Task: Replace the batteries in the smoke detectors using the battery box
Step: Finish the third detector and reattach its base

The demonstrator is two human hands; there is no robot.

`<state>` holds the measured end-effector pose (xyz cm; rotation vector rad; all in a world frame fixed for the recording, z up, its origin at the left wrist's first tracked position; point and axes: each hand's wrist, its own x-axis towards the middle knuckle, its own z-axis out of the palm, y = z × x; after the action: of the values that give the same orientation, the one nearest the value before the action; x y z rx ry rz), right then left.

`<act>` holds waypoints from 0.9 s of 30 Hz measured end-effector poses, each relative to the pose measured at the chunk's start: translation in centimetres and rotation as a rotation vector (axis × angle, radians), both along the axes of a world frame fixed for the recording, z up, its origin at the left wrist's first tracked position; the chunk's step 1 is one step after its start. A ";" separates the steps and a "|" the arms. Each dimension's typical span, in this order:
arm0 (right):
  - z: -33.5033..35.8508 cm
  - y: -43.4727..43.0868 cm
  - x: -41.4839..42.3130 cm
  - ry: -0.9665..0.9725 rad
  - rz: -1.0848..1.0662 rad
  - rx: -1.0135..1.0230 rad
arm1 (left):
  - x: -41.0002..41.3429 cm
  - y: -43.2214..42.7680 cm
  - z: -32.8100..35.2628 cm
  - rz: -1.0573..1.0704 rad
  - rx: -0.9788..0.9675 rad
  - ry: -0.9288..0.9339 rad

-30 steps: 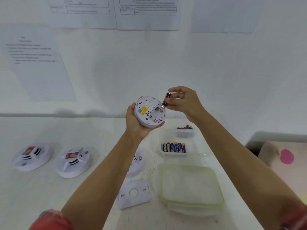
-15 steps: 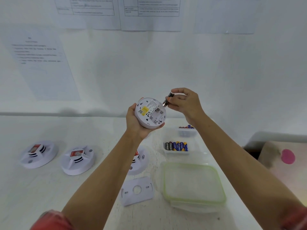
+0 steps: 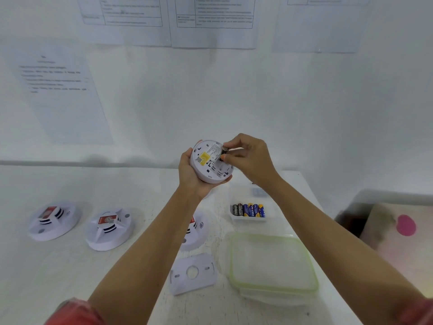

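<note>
The left grip (image 3: 189, 175) cradles round white plastic detector (image 3: 209, 164), underside up; right grip (image 3: 250, 158) pinches dark cylindrical battery (image 3: 225, 150) at its recess.

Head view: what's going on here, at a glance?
A person is mid battery change. The left hand cradles an upturned smoke detector above the table while the right hand pinches a battery at its open compartment, not clearly seated. More batteries lie in the battery box; three other detectors sit on the table.
</note>
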<state>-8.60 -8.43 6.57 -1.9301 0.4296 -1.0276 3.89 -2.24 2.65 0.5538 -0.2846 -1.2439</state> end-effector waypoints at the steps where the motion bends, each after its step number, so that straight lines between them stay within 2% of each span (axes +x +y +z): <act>1: -0.2 0.2 0.0 0.005 0.014 -0.030 | -0.1 0.0 0.1 0.000 -0.005 0.007; 3: -0.7 0.4 0.1 0.039 0.023 -0.164 | -0.1 0.1 0.2 -0.004 -0.010 0.028; 7: -1.9 0.3 0.1 0.116 0.001 -0.635 | -0.1 0.3 0.4 -0.020 -0.018 0.042; 10: -2.1 0.1 0.2 0.130 0.012 -0.716 | 0.0 0.3 0.1 -0.028 -0.015 0.033; 14: -2.2 0.2 0.0 0.068 -0.025 -0.618 | 0.0 0.3 0.0 -0.037 -0.010 0.030; 17: -1.0 0.6 0.2 -0.075 -0.120 -0.193 | 0.1 0.1 -0.2 -0.012 0.003 -0.005; 19: -0.2 0.4 0.4 -0.069 -0.222 -0.046 | 0.2 -0.1 -0.3 0.001 -0.006 -0.019; 22: -0.2 0.3 0.7 0.002 -0.282 0.040 | 0.0 -0.3 -0.3 0.006 -0.034 -0.002; 27: -1.1 0.9 1.1 0.081 -0.326 0.029 | -0.5 -0.2 0.2 0.027 -0.061 0.020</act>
<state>-7.48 -7.55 5.48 -1.9195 0.8209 -1.1425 3.37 -2.48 2.83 0.4905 -0.2963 -1.2101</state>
